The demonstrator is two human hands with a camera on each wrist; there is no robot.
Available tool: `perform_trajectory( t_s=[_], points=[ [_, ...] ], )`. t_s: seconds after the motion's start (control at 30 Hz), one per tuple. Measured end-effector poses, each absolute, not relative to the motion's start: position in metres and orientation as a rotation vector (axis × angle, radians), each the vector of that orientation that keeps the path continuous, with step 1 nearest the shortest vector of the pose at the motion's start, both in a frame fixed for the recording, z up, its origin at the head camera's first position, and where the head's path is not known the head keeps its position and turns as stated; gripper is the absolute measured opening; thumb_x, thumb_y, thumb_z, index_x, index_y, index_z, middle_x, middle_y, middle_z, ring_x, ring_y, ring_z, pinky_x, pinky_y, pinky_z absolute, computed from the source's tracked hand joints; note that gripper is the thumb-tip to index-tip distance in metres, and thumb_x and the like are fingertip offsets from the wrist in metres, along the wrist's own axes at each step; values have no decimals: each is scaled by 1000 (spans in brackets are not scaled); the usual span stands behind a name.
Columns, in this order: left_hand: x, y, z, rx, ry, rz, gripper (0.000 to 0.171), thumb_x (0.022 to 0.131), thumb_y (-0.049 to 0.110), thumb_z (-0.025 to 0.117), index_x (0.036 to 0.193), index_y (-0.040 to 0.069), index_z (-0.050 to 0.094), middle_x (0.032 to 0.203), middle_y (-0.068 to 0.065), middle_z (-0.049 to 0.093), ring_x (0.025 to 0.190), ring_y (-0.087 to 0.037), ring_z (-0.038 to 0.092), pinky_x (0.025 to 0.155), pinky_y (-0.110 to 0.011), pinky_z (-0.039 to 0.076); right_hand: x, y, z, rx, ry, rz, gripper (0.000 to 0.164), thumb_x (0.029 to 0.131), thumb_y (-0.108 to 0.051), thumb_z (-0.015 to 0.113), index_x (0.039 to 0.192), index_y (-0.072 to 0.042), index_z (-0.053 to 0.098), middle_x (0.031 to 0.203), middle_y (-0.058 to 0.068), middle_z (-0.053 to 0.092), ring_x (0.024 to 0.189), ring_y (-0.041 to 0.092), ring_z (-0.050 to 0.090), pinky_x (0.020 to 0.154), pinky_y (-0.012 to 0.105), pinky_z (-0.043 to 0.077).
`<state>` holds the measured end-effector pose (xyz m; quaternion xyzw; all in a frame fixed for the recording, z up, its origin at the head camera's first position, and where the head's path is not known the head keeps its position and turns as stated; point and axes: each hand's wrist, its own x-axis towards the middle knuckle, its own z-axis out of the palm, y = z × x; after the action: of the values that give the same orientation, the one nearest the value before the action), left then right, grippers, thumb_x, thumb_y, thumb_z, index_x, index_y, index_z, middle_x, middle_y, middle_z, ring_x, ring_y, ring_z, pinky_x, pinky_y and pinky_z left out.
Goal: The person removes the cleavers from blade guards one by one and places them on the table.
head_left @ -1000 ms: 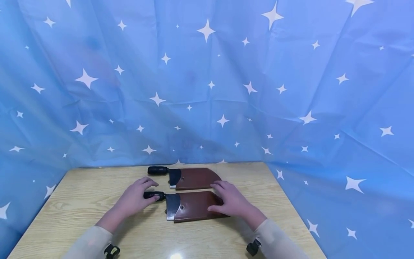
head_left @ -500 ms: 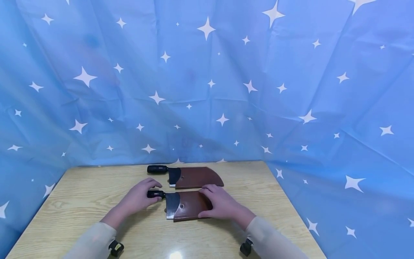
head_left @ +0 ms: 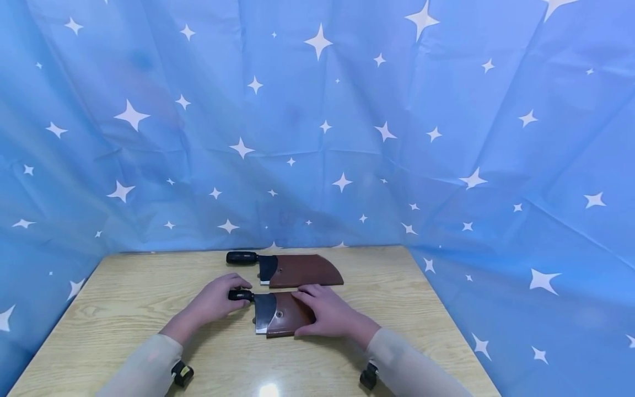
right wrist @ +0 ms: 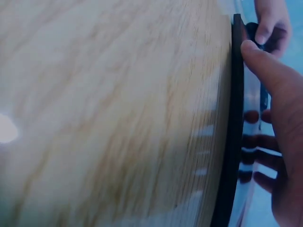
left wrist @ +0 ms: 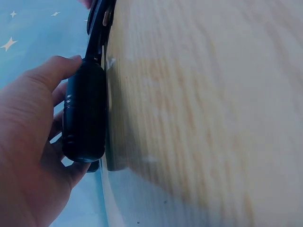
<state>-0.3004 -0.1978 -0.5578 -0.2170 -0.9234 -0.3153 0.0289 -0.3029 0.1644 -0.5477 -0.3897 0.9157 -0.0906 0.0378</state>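
A cleaver in a brown sheath (head_left: 285, 322) lies near the middle of the table, its black handle (left wrist: 85, 113) to the left. My left hand (head_left: 215, 300) is around that handle, with the thumb against its blade end and the fingers behind it in the left wrist view. Over the sheath, my right hand (head_left: 329, 311) spans its width with spread thumb and fingers. In the right wrist view the right thumb is right at the sheath's near edge (right wrist: 233, 123), and the finger reflections show in its glossy face. The sheath's right end is hidden under this hand.
A second sheathed cleaver (head_left: 302, 271) lies behind the first, parallel to it, its handle also to the left. The wooden table (head_left: 124, 298) ends at a blue curtain (head_left: 278, 110) with white stars.
My right hand has moved left along the sheath, from its right end toward the middle. My left hand has moved slightly right and closed farther around the handle. Both cleavers have stayed in place.
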Motion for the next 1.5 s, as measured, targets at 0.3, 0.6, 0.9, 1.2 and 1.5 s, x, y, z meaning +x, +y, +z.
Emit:
perform_trajectory(
  t_s=[0.3,0.6,0.9,1.2,1.5],
  points=[
    [-308,-195,-560,-722,-2855,-969,29,95,20,90,122,14,81,112,5,73,109,-23,71,99,-52,58,-305,156,-551,-1271,2813,-250,110,88,-89,67,172,-22,41,167,2,47,152,23,46,124,50,40],
    [-311,-194,-563,-705,-2853,-955,30,95,26,91,120,15,81,107,8,71,105,-19,70,97,-51,58,-309,152,-554,-1283,2837,-201,117,85,-94,65,173,-21,39,163,1,49,146,20,49,123,47,41],
    [-310,-190,-568,-659,-2871,-896,25,95,28,90,117,19,83,105,12,71,103,-16,71,97,-50,59,-305,149,-552,-1269,2842,-184,113,87,-90,67,171,-20,42,158,2,51,142,21,51,120,46,45],
    [-308,-192,-558,-680,-2886,-853,25,96,32,88,118,22,81,109,9,76,105,-21,72,95,-53,59,-307,149,-545,-1310,2859,-167,112,88,-91,63,172,-20,41,155,0,52,141,20,50,121,46,43],
    [-307,-199,-545,-726,-2761,-1103,20,92,23,90,110,26,81,103,12,76,94,-11,70,84,-38,60,-302,151,-529,-1365,2905,-189,111,89,-92,62,173,-22,40,158,0,51,144,21,50,124,49,40]
  ],
)
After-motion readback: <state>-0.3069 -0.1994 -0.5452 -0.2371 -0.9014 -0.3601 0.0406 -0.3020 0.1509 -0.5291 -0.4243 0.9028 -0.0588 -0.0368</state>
